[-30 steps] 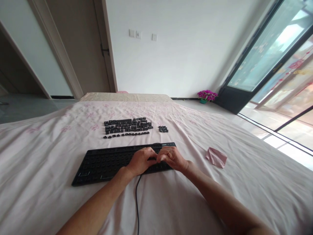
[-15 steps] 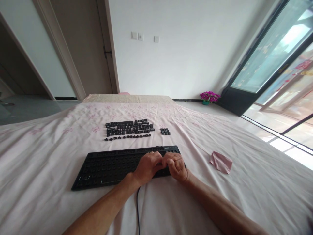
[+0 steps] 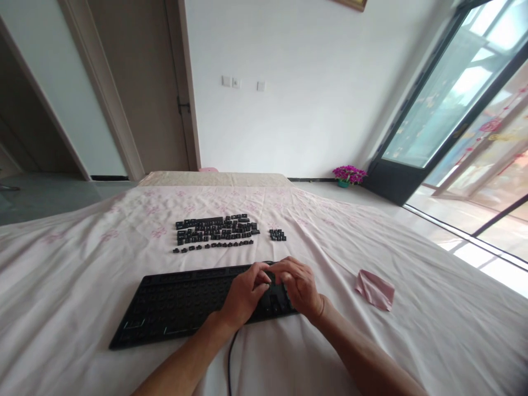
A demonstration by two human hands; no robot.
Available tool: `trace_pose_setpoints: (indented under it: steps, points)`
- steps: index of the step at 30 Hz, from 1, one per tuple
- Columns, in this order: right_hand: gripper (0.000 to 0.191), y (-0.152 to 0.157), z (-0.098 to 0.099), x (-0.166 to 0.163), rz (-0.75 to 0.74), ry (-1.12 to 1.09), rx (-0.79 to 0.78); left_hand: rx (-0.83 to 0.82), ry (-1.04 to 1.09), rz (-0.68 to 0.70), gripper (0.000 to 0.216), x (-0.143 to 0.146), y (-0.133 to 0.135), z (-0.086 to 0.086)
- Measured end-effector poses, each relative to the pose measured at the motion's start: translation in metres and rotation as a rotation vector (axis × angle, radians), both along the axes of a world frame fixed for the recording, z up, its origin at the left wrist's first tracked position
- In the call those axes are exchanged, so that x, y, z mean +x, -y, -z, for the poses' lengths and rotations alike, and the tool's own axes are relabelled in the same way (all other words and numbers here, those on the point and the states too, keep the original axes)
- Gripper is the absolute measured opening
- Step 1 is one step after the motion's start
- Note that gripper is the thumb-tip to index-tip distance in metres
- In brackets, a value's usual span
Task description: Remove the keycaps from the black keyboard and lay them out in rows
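A black keyboard (image 3: 173, 300) lies at a slant on the cloth, most of its left part stripped of keycaps. Over its right end, my left hand (image 3: 246, 290) has its fingers and thumb curled inward. My right hand (image 3: 300, 283) bends its fingers toward the left fingertips, so that the two hands meet above the number pad area. What the fingertips hold, if anything, is too small to make out. Beyond the keyboard, several rows of loose black keycaps (image 3: 214, 231) lie on the cloth, and a smaller group of keycaps (image 3: 278, 235) sits to their right.
A pale patterned cloth (image 3: 330, 242) covers the wide surface in wrinkles. A folded pink cloth (image 3: 375, 290) lies to the right. The keyboard's black cable (image 3: 230, 363) runs toward me. Purple flowers in a green pot (image 3: 348, 175) stand by the far wall.
The view has tilted up, so everything sits lower in the picture. My right fingers have uncurled from a tighter fist and stretch toward the left ones. The keyboard stays under my hands.
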State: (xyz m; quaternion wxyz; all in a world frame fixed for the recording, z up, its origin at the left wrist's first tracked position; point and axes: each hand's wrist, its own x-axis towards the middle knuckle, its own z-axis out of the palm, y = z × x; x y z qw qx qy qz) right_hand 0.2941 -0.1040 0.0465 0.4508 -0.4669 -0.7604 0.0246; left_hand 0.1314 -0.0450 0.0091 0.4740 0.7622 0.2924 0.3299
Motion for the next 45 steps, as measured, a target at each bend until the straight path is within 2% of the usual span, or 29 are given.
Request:
trace_pose_setpoints:
  steps: [2,5,8,11,15,21,25,28,32,37,40,45]
  points:
    - [0.029,-0.001,-0.007,0.003,0.056,-0.017,-0.047,-0.048,0.034,-0.044,0.038,0.001,-0.002,0.002]
    - [0.026,-0.005,-0.011,0.006,0.154,0.075,-0.191,-0.114,0.093,-0.098,0.045,0.001,-0.005,0.006]
    - [0.019,-0.010,-0.005,0.006,0.198,0.170,-0.332,-0.148,0.155,-0.122,0.050,0.001,-0.008,0.011]
    - [0.016,-0.013,0.005,0.004,0.184,0.203,-0.403,-0.155,0.200,-0.116,0.052,0.002,-0.010,0.016]
    - [0.016,-0.015,0.012,0.002,0.170,0.203,-0.414,-0.168,0.210,-0.127,0.053,0.003,-0.011,0.018]
    - [0.025,-0.010,0.009,0.002,0.116,0.278,-0.399,-0.128,0.152,-0.169,0.057,0.003,-0.010,0.016]
    - [0.027,-0.006,0.007,-0.001,0.139,0.378,-0.393,-0.096,0.135,-0.169,0.061,0.003,-0.008,0.018]
    - [0.022,-0.005,0.006,0.000,0.165,0.360,-0.407,-0.089,0.135,-0.153,0.061,0.002,-0.007,0.018]
    - [0.018,-0.011,0.000,0.019,0.253,0.255,-0.432,-0.071,0.137,-0.149,0.058,0.003,-0.005,0.017]
    - [0.021,-0.040,-0.002,0.063,0.525,0.221,-0.553,0.021,0.088,-0.098,0.051,0.003,-0.001,0.017]
    - [0.020,-0.061,0.009,0.084,0.586,0.243,-0.592,0.067,0.073,-0.081,0.047,0.003,-0.001,0.017]
    - [0.022,-0.087,0.035,0.101,0.571,0.138,-0.655,0.106,0.081,-0.076,0.042,0.002,-0.001,0.016]
